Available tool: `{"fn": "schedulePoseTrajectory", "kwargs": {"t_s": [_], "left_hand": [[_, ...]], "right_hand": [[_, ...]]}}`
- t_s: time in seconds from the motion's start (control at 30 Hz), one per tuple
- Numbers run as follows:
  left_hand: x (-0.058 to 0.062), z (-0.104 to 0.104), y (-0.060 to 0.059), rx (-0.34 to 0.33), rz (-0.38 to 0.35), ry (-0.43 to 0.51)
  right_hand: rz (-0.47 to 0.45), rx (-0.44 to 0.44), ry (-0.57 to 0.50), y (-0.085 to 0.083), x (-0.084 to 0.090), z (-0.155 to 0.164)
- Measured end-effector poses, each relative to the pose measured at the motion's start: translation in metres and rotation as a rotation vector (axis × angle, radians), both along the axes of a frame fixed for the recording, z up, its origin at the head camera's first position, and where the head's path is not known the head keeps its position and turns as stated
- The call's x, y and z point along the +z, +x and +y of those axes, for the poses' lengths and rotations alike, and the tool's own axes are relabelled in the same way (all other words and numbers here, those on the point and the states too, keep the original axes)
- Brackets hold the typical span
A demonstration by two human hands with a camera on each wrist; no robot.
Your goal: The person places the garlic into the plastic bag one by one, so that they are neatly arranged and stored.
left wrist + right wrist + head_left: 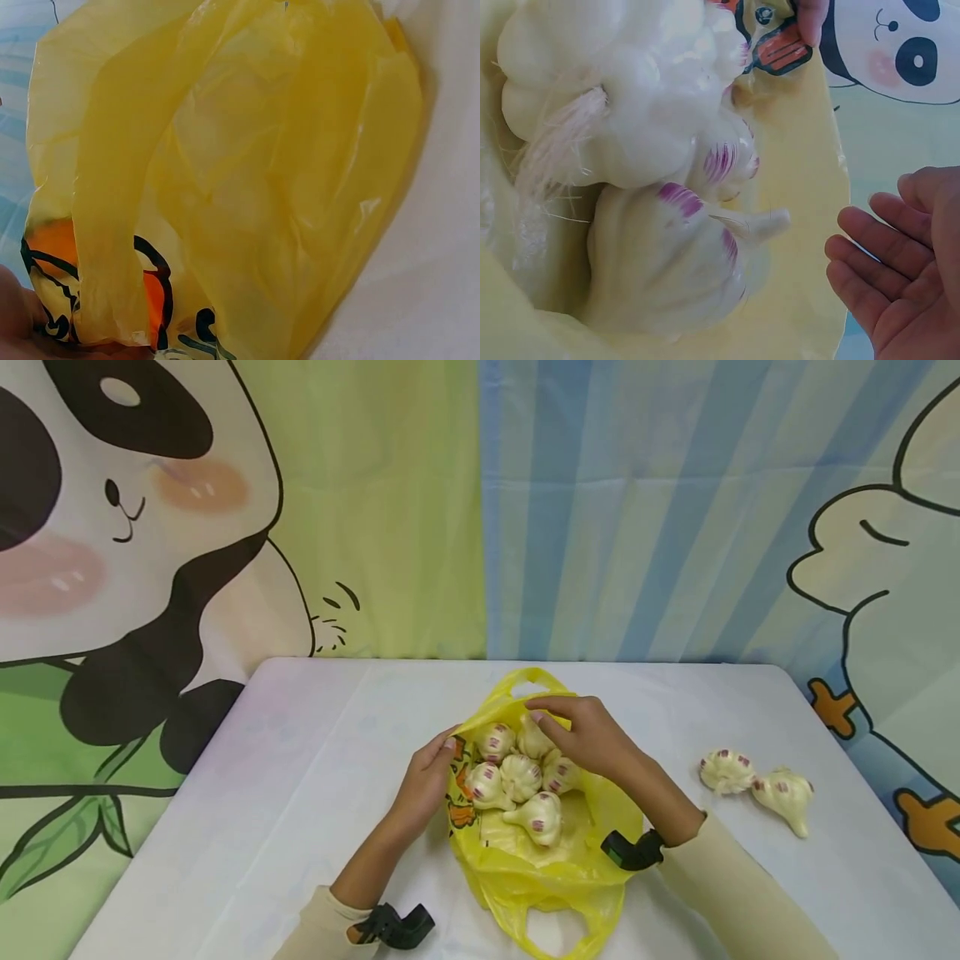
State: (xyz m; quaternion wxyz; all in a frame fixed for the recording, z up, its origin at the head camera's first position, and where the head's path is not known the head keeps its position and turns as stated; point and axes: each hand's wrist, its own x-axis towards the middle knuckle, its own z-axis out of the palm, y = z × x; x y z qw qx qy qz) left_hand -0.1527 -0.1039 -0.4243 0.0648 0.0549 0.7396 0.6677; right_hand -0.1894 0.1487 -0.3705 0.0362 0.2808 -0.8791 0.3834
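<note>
A yellow plastic bag (600,843) lies spread on the table with its mouth facing up, and several garlic bulbs (521,777) sit inside it. At the bag's left rim, my left hand (424,783) pinches the plastic between thumb and fingers. My right hand (588,735) hovers over the far right part of the opening. In the right wrist view the right hand (900,259) holds nothing, its fingers loosely extended beside the bag's edge. Large white bulbs with purple streaks (667,262) fill the left of that view. The left wrist view shows mostly yellow plastic (247,187).
Two more garlic bulbs, one rounder (727,772) and one with a long stem (783,797), lie on the white table (225,860) to the right of the bag. Behind the table hangs a cartoon-printed curtain (390,510). One bag handle (525,935) trails toward the near edge.
</note>
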Motion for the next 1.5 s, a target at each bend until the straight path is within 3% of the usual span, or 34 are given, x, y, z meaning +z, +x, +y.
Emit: {"fn": "schedulePoseTrajectory", "kwargs": {"t_s": [0.3, 0.57, 0.9, 1.2, 1.5], "left_hand": [[0.0, 0.0, 0.0, -0.007, 0.003, 0.011], [-0.002, 0.001, 0.001, 0.005, -0.008, 0.008], [-0.001, 0.002, 0.002, 0.005, 0.004, 0.013], [0.001, 0.002, 0.002, -0.001, 0.003, 0.019], [0.001, 0.0, 0.002, -0.003, 0.007, 0.018]], "right_hand": [[0.08, -0.049, -0.066, 0.013, -0.005, 0.019], [0.19, -0.177, -0.122, 0.019, -0.008, 0.04], [0.124, -0.291, -0.294, 0.025, -0.019, 0.073], [0.075, -0.475, -0.303, 0.04, -0.026, 0.113], [0.021, -0.658, -0.247, 0.044, -0.026, 0.148]]}}
